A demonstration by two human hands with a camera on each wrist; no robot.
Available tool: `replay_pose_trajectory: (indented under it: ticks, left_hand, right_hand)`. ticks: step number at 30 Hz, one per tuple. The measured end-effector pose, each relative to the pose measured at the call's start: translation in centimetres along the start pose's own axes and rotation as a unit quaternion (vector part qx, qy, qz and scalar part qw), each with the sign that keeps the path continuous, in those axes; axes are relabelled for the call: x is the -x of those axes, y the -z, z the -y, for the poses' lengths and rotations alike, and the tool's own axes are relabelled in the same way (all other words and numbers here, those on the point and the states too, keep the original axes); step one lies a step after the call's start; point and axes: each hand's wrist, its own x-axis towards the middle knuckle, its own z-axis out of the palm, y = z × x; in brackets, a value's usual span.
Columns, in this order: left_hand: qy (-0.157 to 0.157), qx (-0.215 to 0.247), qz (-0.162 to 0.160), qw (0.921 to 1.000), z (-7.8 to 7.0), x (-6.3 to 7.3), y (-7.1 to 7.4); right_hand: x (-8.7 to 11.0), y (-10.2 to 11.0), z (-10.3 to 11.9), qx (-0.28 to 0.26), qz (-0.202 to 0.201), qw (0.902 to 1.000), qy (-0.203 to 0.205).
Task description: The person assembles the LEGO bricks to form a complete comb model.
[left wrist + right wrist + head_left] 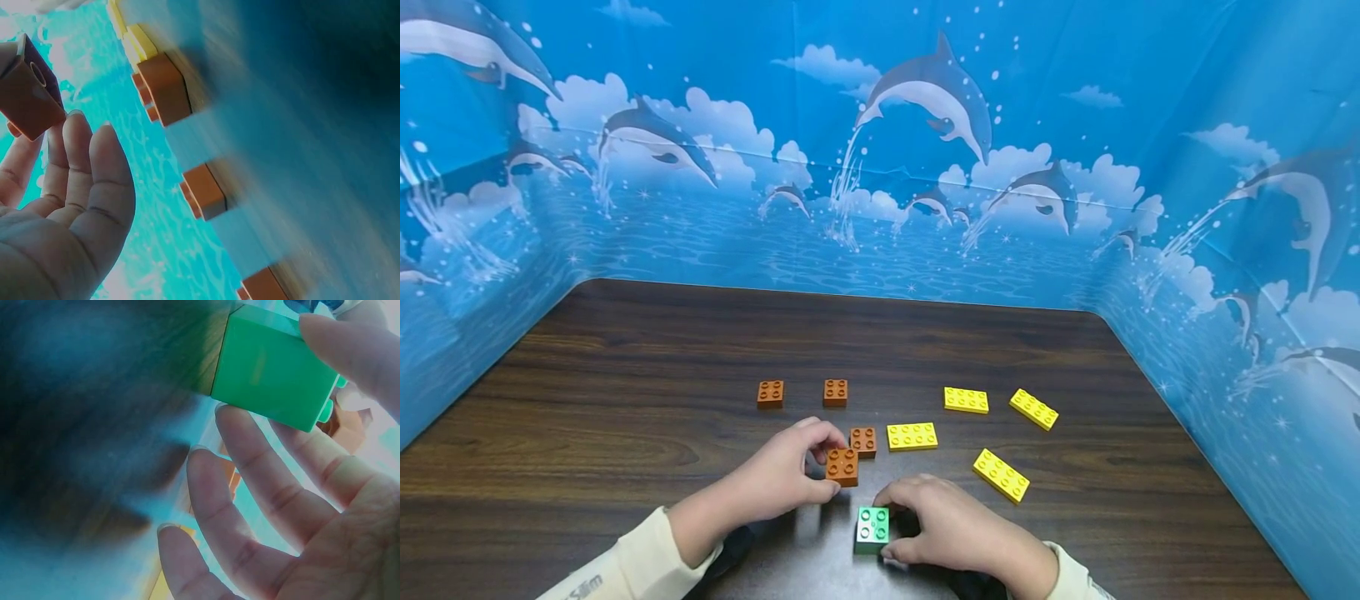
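Note:
My left hand [782, 471] pinches an orange-brown square building brick [842, 468] between thumb and fingers, studs up, lifted off the table. In the left wrist view the hollow underside of this brick [28, 100] partly shows. Just behind it stands another orange-brown brick [863, 442]. With thumb and fingertips, my right hand [951, 525] grips a green square brick [872, 530] at the front of the table. The right wrist view has the green brick [275, 369] standing on the wood, its studs facing up from the table.
Two more orange-brown bricks, one at the left [771, 393] and one nearer the middle [836, 392], stand farther back. Several flat yellow bricks [912, 436] lie to the right on the dark wooden table [625, 375]. A blue dolphin-print curtain [737, 225] borders the table's back and sides.

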Motion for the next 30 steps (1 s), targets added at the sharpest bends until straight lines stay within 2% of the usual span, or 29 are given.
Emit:
replay_pose_trajectory:
  ticks: [11,17,23,26,30]
  left_hand:
    - [-0.034,0.005,0.01,0.9994,-0.7,0.3,-1.2]
    - [-0.043,0.013,0.025,0.9987,-1.4,0.6,-1.7]
    - [-0.036,-0.005,0.038,0.9986,-1.8,0.7,-2.2]
    - [-0.033,-0.009,0.045,0.9984,-1.9,0.8,-2.4]
    - [-0.045,-0.009,0.049,0.9977,-1.9,0.8,-2.6]
  right_hand:
    - [0.0,0.1,0.1,-0.01,0.004,0.9999,-0.007]
    - [0.2,0.1,0.0,-0.006,-0.001,1.0,0.003]
    - [0.1,0.0,-0.1,0.0,-0.009,0.9998,0.018]
    - [0.1,0.0,-0.1,-0.003,-0.007,0.9998,0.018]
    - [0.0,0.1,-0.1,-0.007,-0.005,0.9999,0.013]
